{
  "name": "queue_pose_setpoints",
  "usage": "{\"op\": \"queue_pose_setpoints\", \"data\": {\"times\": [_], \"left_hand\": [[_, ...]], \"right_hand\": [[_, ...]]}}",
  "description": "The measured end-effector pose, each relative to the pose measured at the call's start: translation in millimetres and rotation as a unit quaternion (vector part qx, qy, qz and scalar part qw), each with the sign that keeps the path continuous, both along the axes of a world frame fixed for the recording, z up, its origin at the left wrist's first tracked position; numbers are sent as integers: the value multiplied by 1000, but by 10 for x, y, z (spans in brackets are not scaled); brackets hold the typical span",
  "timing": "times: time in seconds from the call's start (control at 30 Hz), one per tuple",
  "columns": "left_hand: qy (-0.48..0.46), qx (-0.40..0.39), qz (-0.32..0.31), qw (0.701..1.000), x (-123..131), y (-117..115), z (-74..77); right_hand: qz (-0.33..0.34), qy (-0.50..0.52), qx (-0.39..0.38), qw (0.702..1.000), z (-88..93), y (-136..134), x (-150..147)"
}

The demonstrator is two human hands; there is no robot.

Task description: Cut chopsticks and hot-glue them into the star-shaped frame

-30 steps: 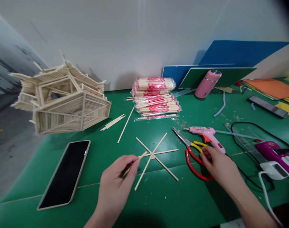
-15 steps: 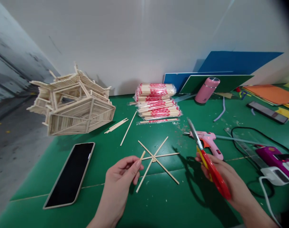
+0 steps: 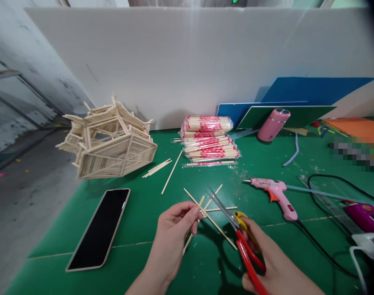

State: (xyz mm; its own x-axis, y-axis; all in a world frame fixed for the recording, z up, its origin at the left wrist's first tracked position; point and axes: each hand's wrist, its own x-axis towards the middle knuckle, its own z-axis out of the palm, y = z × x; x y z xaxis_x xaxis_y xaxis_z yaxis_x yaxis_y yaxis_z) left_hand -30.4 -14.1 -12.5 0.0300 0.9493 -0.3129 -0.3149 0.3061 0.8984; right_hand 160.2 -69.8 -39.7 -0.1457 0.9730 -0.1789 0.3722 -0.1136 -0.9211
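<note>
My left hand (image 3: pixel 174 235) pinches a short wooden stick (image 3: pixel 199 205) between thumb and fingers, tip pointing up and right. My right hand (image 3: pixel 271 266) grips red-and-yellow-handled scissors (image 3: pixel 236 229), lifted off the table, with the blades (image 3: pixel 219 205) pointing up-left toward the stick's tip. Below the hands, three long sticks (image 3: pixel 210 207) lie crossed in a star on the green table (image 3: pixel 144 229).
A stick-built model house (image 3: pixel 111 141) stands at the left, a dark phone (image 3: pixel 99 228) in front of it. Wrapped chopstick bundles (image 3: pixel 209 141), a pink bottle (image 3: pixel 273 124) and coloured boards are behind. A pink glue gun (image 3: pixel 274 192), ruler, cables and a purple device are at the right.
My right hand picked the scissors up off the table and swung them left to the stick held in my left hand. The view tilted upward.
</note>
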Motion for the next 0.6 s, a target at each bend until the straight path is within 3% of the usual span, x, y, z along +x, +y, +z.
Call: {"op": "queue_pose_setpoints", "data": {"times": [0.37, 0.6], "left_hand": [[-26, -10, 0, 1000, 62, 40, -37], [37, 12, -28, 999, 41, 5, -81]], "right_hand": [[43, -1, 28, 999, -22, 19, 8], [98, -63, -13, 993, 134, 93, -4]]}}
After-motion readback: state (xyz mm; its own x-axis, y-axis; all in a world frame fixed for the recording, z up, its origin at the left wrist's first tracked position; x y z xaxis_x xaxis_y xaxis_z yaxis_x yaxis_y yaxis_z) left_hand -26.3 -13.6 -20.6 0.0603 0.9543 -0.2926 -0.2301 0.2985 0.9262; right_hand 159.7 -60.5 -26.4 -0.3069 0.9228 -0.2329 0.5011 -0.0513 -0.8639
